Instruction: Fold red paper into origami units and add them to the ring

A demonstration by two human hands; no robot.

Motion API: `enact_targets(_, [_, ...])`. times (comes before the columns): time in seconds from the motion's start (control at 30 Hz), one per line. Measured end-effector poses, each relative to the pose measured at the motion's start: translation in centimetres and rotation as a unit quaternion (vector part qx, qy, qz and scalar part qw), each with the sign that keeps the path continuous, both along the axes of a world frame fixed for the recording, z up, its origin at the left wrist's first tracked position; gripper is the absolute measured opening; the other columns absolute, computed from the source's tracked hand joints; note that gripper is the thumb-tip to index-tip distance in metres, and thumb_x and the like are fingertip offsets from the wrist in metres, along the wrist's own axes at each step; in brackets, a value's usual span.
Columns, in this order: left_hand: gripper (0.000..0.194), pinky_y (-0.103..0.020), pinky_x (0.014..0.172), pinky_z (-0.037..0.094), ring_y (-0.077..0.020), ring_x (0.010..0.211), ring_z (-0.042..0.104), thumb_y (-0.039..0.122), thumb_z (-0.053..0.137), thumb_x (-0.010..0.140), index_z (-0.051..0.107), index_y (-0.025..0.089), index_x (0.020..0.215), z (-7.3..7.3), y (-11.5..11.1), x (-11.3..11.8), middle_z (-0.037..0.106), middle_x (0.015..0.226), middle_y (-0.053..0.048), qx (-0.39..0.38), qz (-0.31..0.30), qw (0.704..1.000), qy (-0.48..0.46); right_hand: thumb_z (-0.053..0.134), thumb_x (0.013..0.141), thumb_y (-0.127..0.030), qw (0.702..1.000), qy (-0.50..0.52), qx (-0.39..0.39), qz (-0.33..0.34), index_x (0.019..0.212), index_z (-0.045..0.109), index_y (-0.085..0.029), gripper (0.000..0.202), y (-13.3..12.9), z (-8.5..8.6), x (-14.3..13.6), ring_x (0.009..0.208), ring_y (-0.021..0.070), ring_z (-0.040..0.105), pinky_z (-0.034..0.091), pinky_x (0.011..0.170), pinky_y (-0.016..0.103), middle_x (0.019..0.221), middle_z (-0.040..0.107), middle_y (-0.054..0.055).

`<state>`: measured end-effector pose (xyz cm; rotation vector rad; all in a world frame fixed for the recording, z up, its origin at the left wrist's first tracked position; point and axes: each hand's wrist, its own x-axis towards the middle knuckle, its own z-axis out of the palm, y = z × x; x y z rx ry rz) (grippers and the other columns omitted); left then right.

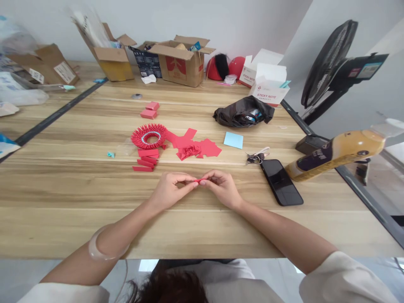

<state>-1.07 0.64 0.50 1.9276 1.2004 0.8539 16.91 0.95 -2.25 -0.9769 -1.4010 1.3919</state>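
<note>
A small folded strip of red paper (pixel 198 180) is pinched between the fingertips of my left hand (pixel 172 189) and my right hand (pixel 222 188), low over the table. Much of it is hidden by my fingers. Beyond my hands lies a heap of loose red paper pieces (pixel 205 147), some cut flat and some folded. Left of the heap sits a ring of folded red paper (pixel 139 136) with a light blue inner band. Several red paper strips (pixel 147 162) lie just in front of that ring, and two stacks of red paper (pixel 149 113) rest behind it.
On the right are a light blue sticky pad (pixel 233 140), keys (pixel 255 158), a phone (pixel 282 183) and a tilted bottle (pixel 334 153). A black plastic bag (pixel 232 112) lies behind them. Cardboard boxes (pixel 189 69) line the wall; a fan (pixel 330 63) stands at right.
</note>
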Motion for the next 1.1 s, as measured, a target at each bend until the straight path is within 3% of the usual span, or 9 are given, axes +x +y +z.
enact_targets(0.27, [0.015, -0.023, 0.066, 0.052, -0.017, 0.073, 0.067, 0.025, 0.06, 0.077, 0.072, 0.017, 0.081, 0.14, -0.03, 0.03, 0.073, 0.082, -0.004, 0.019, -0.012, 1.0, -0.004, 0.067, 0.07, -0.033, 1.0, 0.003, 0.005, 0.003, 0.07, 0.059, -0.018, 0.017, 0.01, -0.04, 0.0, 0.064, 0.0136, 0.06, 0.047, 0.06, 0.025, 0.068, 0.065, 0.002])
enact_targets(0.77, [0.019, -0.024, 0.067, 0.053, -0.0181, 0.078, 0.066, 0.025, 0.056, 0.079, 0.072, 0.017, 0.085, 0.31, -0.14, 0.06, 0.073, 0.085, -0.005, -0.024, -0.031, 0.999, -0.028, 0.071, 0.066, -0.034, 0.999, 0.037, -0.012, 0.005, 0.069, 0.059, -0.017, 0.021, -0.07, 0.1, -0.12, 0.066, 0.016, 0.064, 0.051, 0.062, 0.028, 0.067, 0.067, 0.003])
enact_targets(1.1, [0.016, -0.023, 0.068, 0.052, -0.0157, 0.072, 0.066, 0.023, 0.056, 0.08, 0.07, 0.016, 0.079, 0.24, -0.33, 0.0, 0.072, 0.078, -0.004, 0.02, -0.018, 0.999, -0.03, 0.07, 0.067, -0.031, 0.999, 0.042, 0.007, 0.016, 0.067, 0.063, -0.018, 0.015, 0.09, 0.15, 0.07, 0.066, 0.0147, 0.064, 0.05, 0.064, 0.027, 0.068, 0.068, 0.002])
